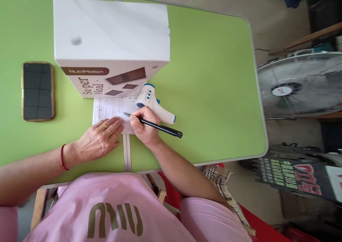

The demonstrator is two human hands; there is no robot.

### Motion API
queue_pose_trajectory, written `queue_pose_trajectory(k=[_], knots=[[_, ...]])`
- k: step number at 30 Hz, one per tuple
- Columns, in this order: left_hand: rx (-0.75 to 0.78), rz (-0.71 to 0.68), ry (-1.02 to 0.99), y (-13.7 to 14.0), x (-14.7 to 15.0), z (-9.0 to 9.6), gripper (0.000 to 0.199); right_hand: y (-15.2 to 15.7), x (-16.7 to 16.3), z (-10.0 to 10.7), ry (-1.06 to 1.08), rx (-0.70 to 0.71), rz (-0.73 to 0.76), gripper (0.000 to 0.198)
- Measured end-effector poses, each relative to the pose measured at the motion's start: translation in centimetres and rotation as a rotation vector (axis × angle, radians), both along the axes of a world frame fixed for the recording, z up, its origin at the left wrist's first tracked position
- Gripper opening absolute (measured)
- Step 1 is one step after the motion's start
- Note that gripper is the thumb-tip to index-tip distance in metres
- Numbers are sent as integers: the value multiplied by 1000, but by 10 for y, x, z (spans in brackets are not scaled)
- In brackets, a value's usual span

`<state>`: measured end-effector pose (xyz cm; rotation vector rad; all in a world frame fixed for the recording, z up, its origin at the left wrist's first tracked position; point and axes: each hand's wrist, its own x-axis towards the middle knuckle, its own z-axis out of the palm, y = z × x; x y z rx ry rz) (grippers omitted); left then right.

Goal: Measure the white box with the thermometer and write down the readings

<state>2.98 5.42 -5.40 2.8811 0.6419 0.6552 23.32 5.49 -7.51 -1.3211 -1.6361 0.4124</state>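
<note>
- The paper (107,108) lies under both hands, its far part hidden by the box at its 12 o'clock; the rows of marks are too fine for me to read.
- Two hands: the left hand (100,140) rests flat across the paper's near side, while the right hand (145,128) is pinched around one black pen (162,128). Whether nib meets paper, or hand meets hand, I can't tell.
- One tall white box (110,39), lettered "NutriMotion", standing in the way.
- One thermometer gun (155,108), at the paper's 3 o'clock, partly covered by the right hand.
- One dark-screened phone (39,91), between 9 and 10 o'clock on the green table (213,85).
- One fan (283,90), well off at 3 o'clock, running out of view.
- A plaid cloth (221,181), at 4 o'clock, partly behind the right forearm.
</note>
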Motion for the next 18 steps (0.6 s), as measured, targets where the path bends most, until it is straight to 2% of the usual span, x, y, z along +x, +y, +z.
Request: queue_pose_trajectory(k=[8,13,18], knots=[[-1,-6,-6,0,0,0,33,0,0,0,-64,9,-17,13],[0,-6,5,0,0,1,33,1,0,1,-34,33,25,13],[12,0,-4,-1,0,-1,32,0,0,2,15,60,3,12]])
